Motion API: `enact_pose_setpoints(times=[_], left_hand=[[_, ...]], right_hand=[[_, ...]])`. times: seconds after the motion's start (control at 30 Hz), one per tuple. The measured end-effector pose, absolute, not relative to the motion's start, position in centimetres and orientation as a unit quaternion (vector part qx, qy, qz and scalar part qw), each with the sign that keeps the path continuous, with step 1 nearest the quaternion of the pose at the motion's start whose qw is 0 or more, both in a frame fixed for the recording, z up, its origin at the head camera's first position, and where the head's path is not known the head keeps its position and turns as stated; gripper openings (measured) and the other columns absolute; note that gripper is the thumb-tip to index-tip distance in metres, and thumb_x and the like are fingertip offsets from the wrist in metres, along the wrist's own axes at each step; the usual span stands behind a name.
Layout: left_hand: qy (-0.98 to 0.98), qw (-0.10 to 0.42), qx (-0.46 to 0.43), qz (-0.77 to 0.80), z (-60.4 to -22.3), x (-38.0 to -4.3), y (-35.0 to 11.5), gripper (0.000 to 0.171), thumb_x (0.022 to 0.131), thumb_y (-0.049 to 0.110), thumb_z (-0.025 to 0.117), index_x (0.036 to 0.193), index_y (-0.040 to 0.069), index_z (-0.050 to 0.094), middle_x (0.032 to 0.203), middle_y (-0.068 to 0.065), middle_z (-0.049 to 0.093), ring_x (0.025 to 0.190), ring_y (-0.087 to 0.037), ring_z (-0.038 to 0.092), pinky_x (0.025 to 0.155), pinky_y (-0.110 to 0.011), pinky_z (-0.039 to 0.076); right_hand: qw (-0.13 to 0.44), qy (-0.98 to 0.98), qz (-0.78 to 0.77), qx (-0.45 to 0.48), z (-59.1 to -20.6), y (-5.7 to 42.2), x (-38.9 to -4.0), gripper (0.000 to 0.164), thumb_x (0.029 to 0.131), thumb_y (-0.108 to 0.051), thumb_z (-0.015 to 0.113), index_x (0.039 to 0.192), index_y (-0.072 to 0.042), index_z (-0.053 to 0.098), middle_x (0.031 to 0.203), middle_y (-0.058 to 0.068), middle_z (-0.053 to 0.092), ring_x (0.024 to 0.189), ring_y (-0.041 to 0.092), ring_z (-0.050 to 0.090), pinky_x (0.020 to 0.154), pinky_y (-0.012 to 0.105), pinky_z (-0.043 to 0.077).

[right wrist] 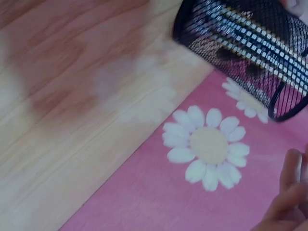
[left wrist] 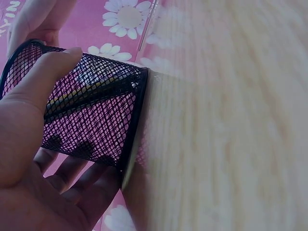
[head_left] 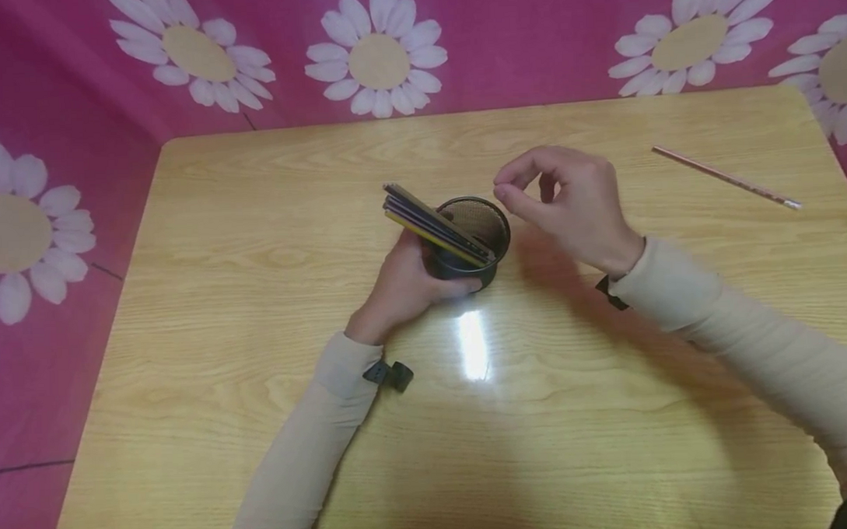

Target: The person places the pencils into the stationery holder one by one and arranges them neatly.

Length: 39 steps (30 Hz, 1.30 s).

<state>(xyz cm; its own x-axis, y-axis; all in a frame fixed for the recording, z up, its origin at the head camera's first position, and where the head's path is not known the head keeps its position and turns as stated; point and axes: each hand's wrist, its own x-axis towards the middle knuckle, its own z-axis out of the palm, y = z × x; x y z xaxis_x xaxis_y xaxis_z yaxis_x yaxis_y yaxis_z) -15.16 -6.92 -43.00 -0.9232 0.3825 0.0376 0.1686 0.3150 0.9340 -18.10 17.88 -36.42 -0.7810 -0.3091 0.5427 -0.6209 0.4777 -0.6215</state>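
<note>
A black mesh pencil cup [head_left: 472, 208] stands near the middle of the table, its base at the tabletop in the left wrist view. My left hand [head_left: 405, 284] grips it round the side, thumb in front and fingers behind. Several pencils [head_left: 429, 225], one of them yellow, lean out over the cup's left rim; their lower ends show through the mesh in both wrist views. Just right of the rim hovers my right hand [head_left: 568, 201], with thumb and index fingertips close together and nothing visible between them. It is apart from the cup.
A single pinkish pencil [head_left: 725, 178] lies slantwise on the wooden table [head_left: 222, 303] at the far right. Behind and to the left hangs a magenta cloth [head_left: 528, 43] with large white flowers. Light glares off the tabletop in front of the cup.
</note>
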Motion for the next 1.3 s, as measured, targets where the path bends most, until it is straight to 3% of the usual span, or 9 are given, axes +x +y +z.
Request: enact_pose_setpoints(times=[0.33, 0.6, 0.7, 0.8, 0.87, 1.3], left_hand=[[0.808, 0.101, 0.154, 0.559, -43.6, -15.4, -7.0, 0.110, 0.070, 0.027, 0.104, 0.160, 0.009, 0.044, 0.153, -0.008, 0.058, 0.142, -0.022, 0.053, 0.125, -0.039, 0.036], [0.800, 0.094, 0.169, 0.568, -44.9, -16.1, -7.3, 0.110, 0.068, 0.033, 0.106, 0.159, 0.014, 0.048, 0.150, 0.000, 0.061, 0.142, -0.015, 0.052, 0.126, -0.033, 0.031], [0.801, 0.094, 0.175, 0.565, -44.4, -16.0, -7.3, 0.106, 0.070, 0.029, 0.105, 0.159, 0.012, 0.049, 0.150, -0.001, 0.061, 0.143, -0.016, 0.052, 0.127, -0.034, 0.029], [0.802, 0.092, 0.182, 0.562, -43.7, -15.7, -7.1, 0.103, 0.072, 0.024, 0.104, 0.157, 0.008, 0.049, 0.150, -0.005, 0.062, 0.143, -0.019, 0.053, 0.127, -0.036, 0.030], [0.802, 0.093, 0.184, 0.561, -43.2, -15.5, -7.0, 0.102, 0.073, 0.021, 0.104, 0.157, 0.005, 0.049, 0.150, -0.009, 0.061, 0.143, -0.021, 0.053, 0.127, -0.038, 0.030], [0.808, 0.092, 0.180, 0.553, -43.4, -15.3, -6.9, 0.102, 0.073, 0.021, 0.103, 0.157, 0.005, 0.048, 0.151, -0.009, 0.060, 0.143, -0.021, 0.053, 0.127, -0.038, 0.032]], right_hand=[[0.203, -0.870, 0.394, 0.216, -36.8, 21.7, -19.1, 0.008, 0.096, -0.009, 0.083, 0.102, -0.002, 0.083, 0.091, 0.008, 0.080, 0.066, -0.002, 0.052, 0.061, 0.018, 0.039], [0.203, -0.916, 0.320, 0.131, -38.2, 27.0, -20.1, 0.014, 0.097, -0.020, 0.081, 0.103, -0.008, 0.085, 0.090, 0.006, 0.079, 0.063, -0.008, 0.045, 0.059, 0.017, 0.032], [0.191, -0.927, 0.304, 0.111, -38.7, 28.6, -20.3, 0.017, 0.099, -0.023, 0.079, 0.105, -0.008, 0.084, 0.086, -0.011, 0.075, 0.062, -0.008, 0.044, 0.061, 0.019, 0.031], [0.172, -0.934, 0.299, 0.094, -39.0, 29.7, -20.3, 0.021, 0.100, -0.026, 0.077, 0.106, -0.008, 0.084, 0.086, -0.033, 0.062, 0.064, -0.006, 0.045, 0.065, 0.022, 0.032], [0.162, -0.938, 0.296, 0.087, -39.2, 30.4, -20.2, 0.022, 0.100, -0.027, 0.076, 0.107, -0.008, 0.083, 0.087, -0.041, 0.054, 0.065, -0.005, 0.046, 0.067, 0.023, 0.032], [0.116, -0.958, 0.260, 0.020, -39.7, 34.5, -20.5, 0.030, 0.101, -0.033, 0.070, 0.114, -0.010, 0.083, 0.083, -0.047, 0.045, 0.067, -0.010, 0.043, 0.073, 0.035, 0.030]])
